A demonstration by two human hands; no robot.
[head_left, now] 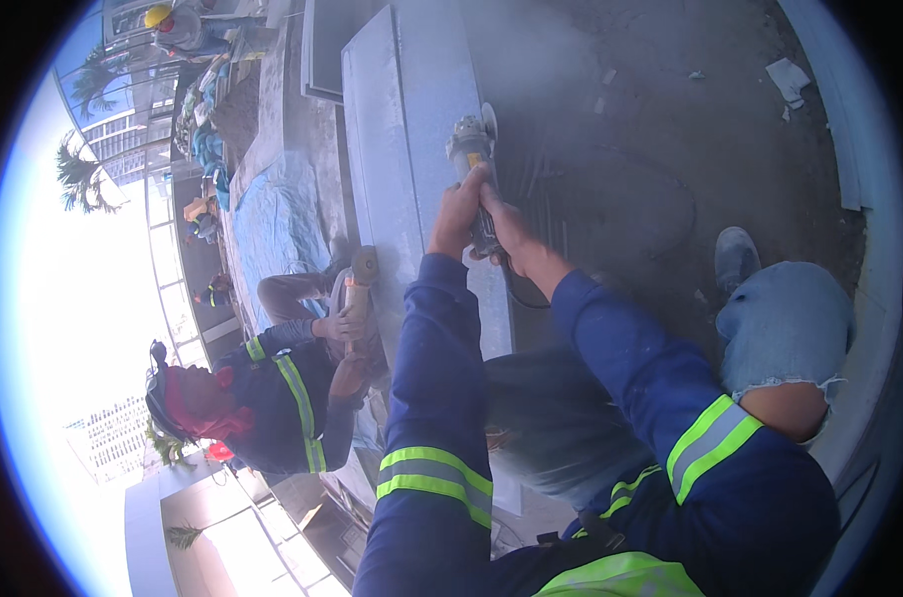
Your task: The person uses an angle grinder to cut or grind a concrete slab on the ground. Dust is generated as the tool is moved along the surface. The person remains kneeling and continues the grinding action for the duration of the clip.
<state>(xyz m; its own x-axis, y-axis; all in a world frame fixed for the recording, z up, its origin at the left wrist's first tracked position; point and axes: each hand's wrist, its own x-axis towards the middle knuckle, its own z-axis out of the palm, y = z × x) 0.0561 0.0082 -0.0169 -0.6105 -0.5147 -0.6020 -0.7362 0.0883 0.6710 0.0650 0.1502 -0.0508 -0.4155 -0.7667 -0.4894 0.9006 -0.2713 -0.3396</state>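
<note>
Both my hands are closed around the body of an angle grinder. My left hand grips it from the left side, and my right hand wraps it from the right, toward the cord end. The grinder's disc stands at the right edge of a long pale grey slab; whether it touches is hard to tell through the dust. A cord trails from the tool's rear past my right wrist.
At the left, a co-worker in a dark jacket holds another grinder by the slab's left edge. Dust hangs over the ground. My bent knee is at right. A blue tarp and several other people are farther left.
</note>
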